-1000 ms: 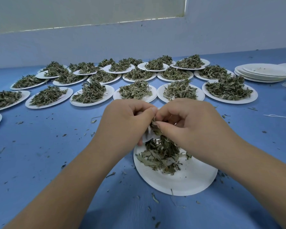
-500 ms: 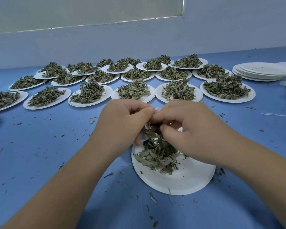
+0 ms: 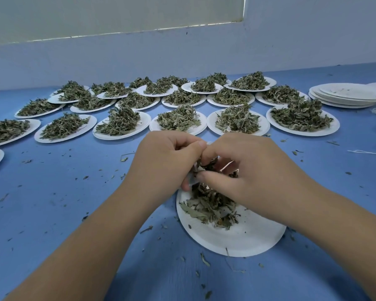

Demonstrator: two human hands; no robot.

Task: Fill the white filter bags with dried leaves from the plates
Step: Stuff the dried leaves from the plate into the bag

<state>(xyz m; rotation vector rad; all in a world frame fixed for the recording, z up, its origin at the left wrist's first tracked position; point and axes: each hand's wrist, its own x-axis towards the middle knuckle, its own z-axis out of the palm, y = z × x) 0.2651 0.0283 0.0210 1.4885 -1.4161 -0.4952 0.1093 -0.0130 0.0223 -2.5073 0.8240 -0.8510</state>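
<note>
A white paper plate lies close in front of me with a heap of dried leaves on its far half. Over that heap my left hand grips a small white filter bag, of which only a crumpled edge shows between the fingers. My right hand is curled beside it, its thumb and fingers pinching dried leaves at the bag's mouth. Most of the bag is hidden by both hands.
Several white plates heaped with dried leaves stand in rows across the blue table beyond my hands. A stack of bare plates sits at the far right, with a white string nearer. Leaf crumbs litter the table.
Both hands have sunk a little toward the leaf heap. The right hand's fingers have pushed further in at the bag's mouth; the left hand keeps its hold.
</note>
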